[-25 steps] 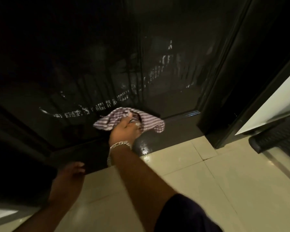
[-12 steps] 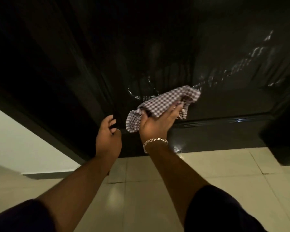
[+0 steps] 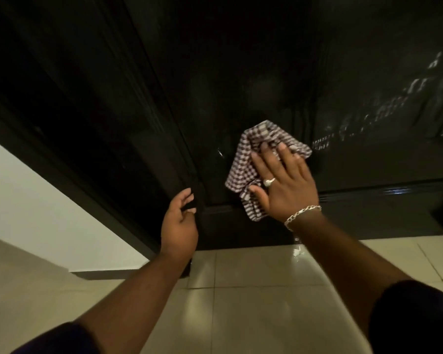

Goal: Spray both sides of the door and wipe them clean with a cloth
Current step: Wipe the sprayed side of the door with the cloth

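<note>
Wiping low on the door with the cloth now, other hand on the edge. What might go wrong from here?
1. The left hand grips the door edge beside the frame; if the door swings shut, fingers may be pinched.
2. Wet streaks remain to the right of the checked cloth under the right hand; they may dry unwiped.
3. Droplets glisten on the floor tiles below; a slip is possible.

Doors: one dark door (image 3: 241, 72)
Cloths: one checked cloth (image 3: 243, 162)
Hands: two, a left hand (image 3: 179, 223) and a right hand (image 3: 284, 182)
Rings: one ring (image 3: 268, 182)
Bracelets: one bracelet (image 3: 301, 215)
</note>
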